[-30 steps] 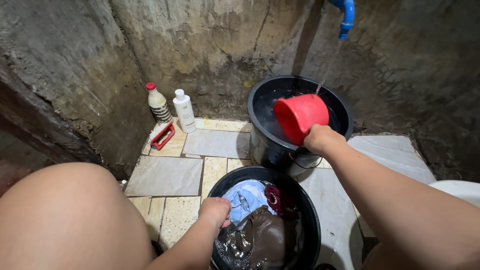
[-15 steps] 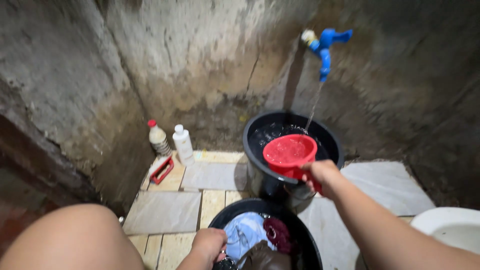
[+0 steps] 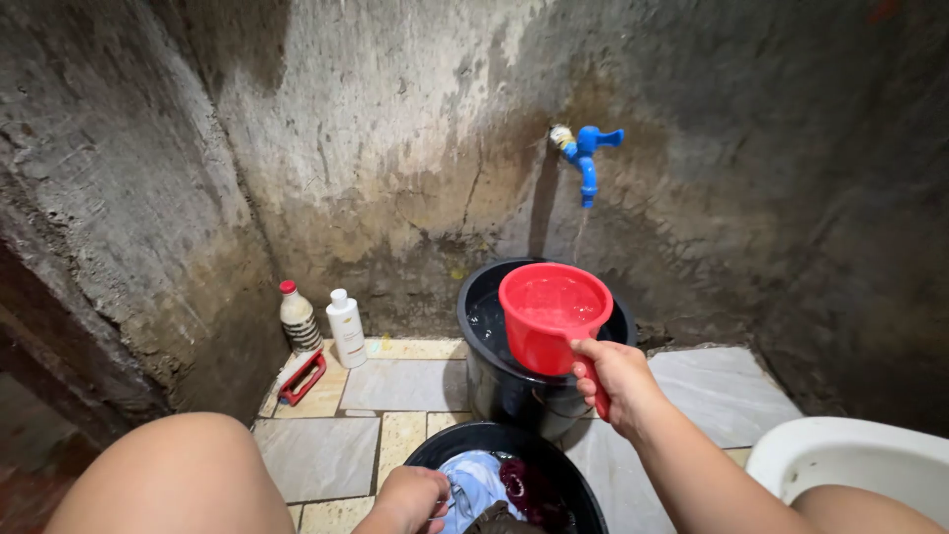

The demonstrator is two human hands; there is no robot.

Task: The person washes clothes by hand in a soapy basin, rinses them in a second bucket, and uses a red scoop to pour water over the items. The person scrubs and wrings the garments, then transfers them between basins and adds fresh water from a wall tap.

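Note:
My right hand (image 3: 615, 380) grips the handle of a red plastic dipper (image 3: 552, 313), upright and full of water, above the near rim of a black bucket (image 3: 484, 371) of water. A thin stream falls from the blue tap (image 3: 585, 155) on the wall toward that bucket. My left hand (image 3: 412, 497) rests on the rim of a second black basin (image 3: 442, 450) at the bottom, touching wet laundry: a light blue cloth (image 3: 472, 480) and a dark red cloth (image 3: 521, 485).
A white bottle (image 3: 346, 328), a red-capped bottle (image 3: 297, 316) and a red scrub brush (image 3: 301, 377) stand at the left wall on the tiled floor. My bare knee (image 3: 173, 475) is bottom left. A white toilet bowl (image 3: 855, 460) sits bottom right. Rough concrete walls surround.
The dipper went from tipped over the bucket to upright and full, lifted out toward me. The view tilted upward, bringing the tap into sight. My left hand stayed at the basin.

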